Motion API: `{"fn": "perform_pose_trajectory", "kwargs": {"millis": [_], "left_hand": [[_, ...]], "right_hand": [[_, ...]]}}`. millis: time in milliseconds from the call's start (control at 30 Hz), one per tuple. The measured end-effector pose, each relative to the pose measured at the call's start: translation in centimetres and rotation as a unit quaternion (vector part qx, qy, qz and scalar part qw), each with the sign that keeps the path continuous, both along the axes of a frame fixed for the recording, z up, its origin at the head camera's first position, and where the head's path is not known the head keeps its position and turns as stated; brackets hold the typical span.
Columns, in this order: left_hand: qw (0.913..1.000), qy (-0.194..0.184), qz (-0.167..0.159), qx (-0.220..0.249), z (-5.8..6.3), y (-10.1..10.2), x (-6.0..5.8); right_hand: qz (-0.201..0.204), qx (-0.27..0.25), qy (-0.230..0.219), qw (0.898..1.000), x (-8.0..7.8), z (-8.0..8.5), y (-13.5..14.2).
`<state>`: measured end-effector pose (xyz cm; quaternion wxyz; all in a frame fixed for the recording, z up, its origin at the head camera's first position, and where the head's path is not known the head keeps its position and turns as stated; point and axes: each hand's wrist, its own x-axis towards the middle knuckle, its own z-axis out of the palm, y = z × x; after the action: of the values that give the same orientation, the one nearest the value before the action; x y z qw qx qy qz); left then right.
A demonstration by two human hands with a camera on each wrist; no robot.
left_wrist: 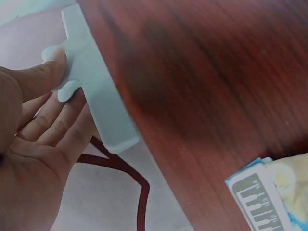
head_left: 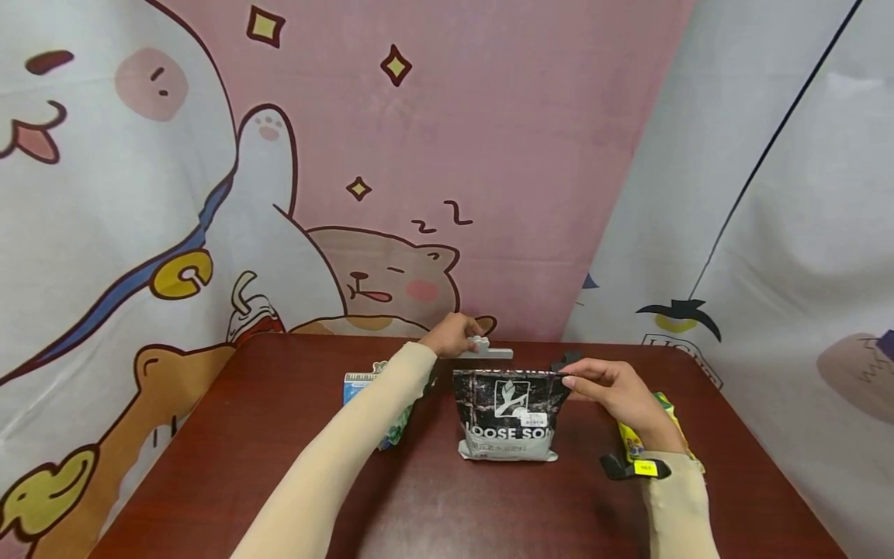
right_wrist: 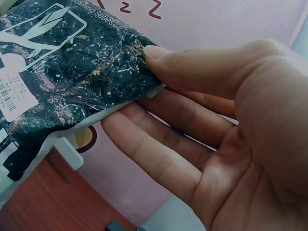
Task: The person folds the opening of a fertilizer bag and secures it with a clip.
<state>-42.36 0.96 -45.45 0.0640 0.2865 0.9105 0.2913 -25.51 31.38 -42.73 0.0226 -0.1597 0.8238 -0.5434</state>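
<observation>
My left hand (head_left: 452, 335) pinches a white bar with a cloud-shaped grip (left_wrist: 98, 86), which looks like a bag sealing clip. Its thumb presses on the grip, with the other fingers behind. This clip is near the table's back edge, behind the bag and apart from it. A black and white bag of loose soil (head_left: 511, 419) stands upright on the table. At the bag's top right corner, my right hand (head_left: 615, 392) pinches the film between thumb and fingers. The right wrist view shows the bag's printed front (right_wrist: 72, 67) close up; whether its top is sealed, I cannot tell.
Left of the soil bag is a blue and green packet (head_left: 394, 431), partly behind my left arm. A yellow packet (head_left: 632, 442) lies at the right, partly hidden by my right wrist. Behind the bag sits a small black object (head_left: 567, 359). A printed cloth hangs behind the brown table (head_left: 475, 512).
</observation>
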Motion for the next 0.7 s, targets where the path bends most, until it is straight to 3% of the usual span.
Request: {"fn": "perform_pose_trajectory", "kwargs": {"millis": [267, 533, 700], "left_hand": [[0.9988, 0.022, 0.027, 0.033, 1.5, -0.8, 0.6], [0.9950, 0.000, 0.056, 0.083, 2.9, -1.7, 1.6], [0.9947, -0.003, 0.056, 0.086, 3.9, -2.0, 2.3]], "right_hand": [[-0.005, 0.003, 0.001, 1.000, 0.1, 0.1, -0.1], [-0.007, 0.003, -0.001, 1.000, 0.0, 0.0, 0.0], [-0.009, 0.004, 0.000, 1.000, 0.0, 0.0, -0.1]]}}
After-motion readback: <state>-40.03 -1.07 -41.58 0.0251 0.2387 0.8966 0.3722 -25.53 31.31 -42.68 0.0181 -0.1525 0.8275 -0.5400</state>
